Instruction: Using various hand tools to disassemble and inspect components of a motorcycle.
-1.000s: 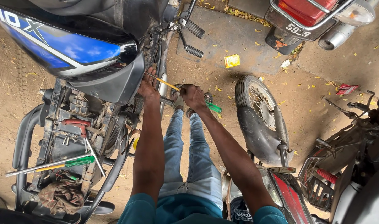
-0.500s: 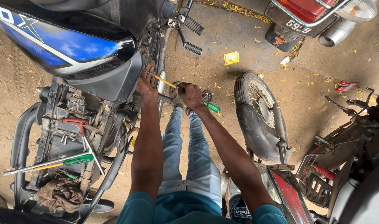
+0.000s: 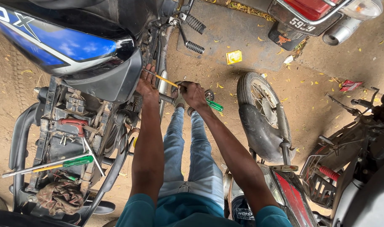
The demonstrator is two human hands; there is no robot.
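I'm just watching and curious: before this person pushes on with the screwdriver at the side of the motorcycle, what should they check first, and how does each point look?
1. Right hand has a firm grip on the green-handled screwdriver: ok, fingers wrapped round it.
2. Left hand steadies the yellow shaft near the motorcycle: ok.
3. Tip seated in its fastener: cannot tell, hidden by the left hand.
4. Spare tools within reach: ok, a second green-handled screwdriver and a red T-handle wrench lie on the open frame.
5. Loose rag away from the hands: ok.
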